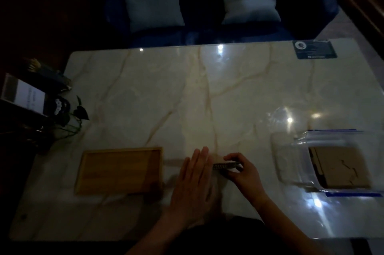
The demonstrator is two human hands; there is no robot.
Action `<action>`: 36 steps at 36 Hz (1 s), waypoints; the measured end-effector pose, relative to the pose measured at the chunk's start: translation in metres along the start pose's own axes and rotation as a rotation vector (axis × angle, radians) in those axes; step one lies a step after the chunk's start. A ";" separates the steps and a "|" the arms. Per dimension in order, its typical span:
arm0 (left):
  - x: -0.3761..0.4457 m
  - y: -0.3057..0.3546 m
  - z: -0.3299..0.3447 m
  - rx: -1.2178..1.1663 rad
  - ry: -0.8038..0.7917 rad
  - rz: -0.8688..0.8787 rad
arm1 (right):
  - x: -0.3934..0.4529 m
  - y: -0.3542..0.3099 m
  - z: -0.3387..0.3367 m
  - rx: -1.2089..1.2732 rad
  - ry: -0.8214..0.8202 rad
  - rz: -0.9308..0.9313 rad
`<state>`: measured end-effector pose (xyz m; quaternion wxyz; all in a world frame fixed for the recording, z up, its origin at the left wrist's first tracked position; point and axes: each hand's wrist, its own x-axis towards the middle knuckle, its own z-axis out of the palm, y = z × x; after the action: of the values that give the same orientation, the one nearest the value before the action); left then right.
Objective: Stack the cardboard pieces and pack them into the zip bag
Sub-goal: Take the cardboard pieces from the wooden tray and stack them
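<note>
The thin stack of brown cardboard pieces (225, 166) stands on edge, long axis running three-to-nine, pinched by the right hand (242, 171). The left hand (194, 180), fingers straight, presses its nine-o'clock end. The clear blue-zippered zip bag (332, 161) lies at three o'clock, nearer the right hand.

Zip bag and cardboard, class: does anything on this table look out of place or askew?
Nothing stands out. The zip bag lies flat on the table with cardboard inside. The right hand grips a cardboard stack on edge; the left hand lies flat against it.
</note>
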<state>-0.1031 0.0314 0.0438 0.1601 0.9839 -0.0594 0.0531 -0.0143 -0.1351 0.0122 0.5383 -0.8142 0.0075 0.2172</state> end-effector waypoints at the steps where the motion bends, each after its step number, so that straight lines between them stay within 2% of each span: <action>1: -0.001 0.002 0.004 0.061 -0.075 0.010 | 0.000 0.000 0.000 -0.011 0.003 0.000; 3: -0.002 0.004 0.008 0.147 -0.185 0.004 | 0.000 0.000 0.002 -0.028 0.003 -0.005; 5: 0.000 0.005 0.007 0.161 -0.212 -0.018 | 0.000 -0.001 0.004 -0.022 0.003 0.000; 10: 0.007 0.012 -0.003 0.114 -0.050 -0.011 | 0.000 -0.002 0.005 0.017 0.005 0.024; 12: 0.010 0.015 -0.004 0.080 -0.039 -0.032 | 0.000 -0.002 0.006 0.015 0.008 0.013; 16: 0.007 0.013 0.005 0.184 -0.239 -0.025 | -0.002 -0.003 0.005 -0.012 -0.012 0.016; 19: 0.006 0.012 0.009 0.181 -0.302 -0.059 | -0.003 -0.003 0.006 -0.014 -0.015 0.010; 21: 0.009 0.010 0.008 0.168 -0.296 -0.064 | -0.002 -0.003 0.005 -0.006 -0.006 0.012; 24: 0.007 0.003 0.001 0.046 -0.203 -0.103 | -0.001 -0.004 0.005 -0.004 -0.006 0.026; 27: -0.001 -0.012 -0.004 -0.180 -0.060 -0.250 | 0.000 -0.005 0.005 -0.004 -0.017 0.026; 32: -0.018 -0.037 -0.003 -0.555 0.151 -0.648 | 0.000 -0.005 0.005 0.021 -0.021 0.045; 36: -0.021 -0.037 -0.004 -0.808 0.192 -0.865 | 0.000 -0.006 0.006 0.030 -0.020 0.043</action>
<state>-0.1193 0.0699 0.0333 0.5333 0.7708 0.3456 0.0452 -0.0144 -0.1274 0.0159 0.5456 -0.8036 0.0226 0.2368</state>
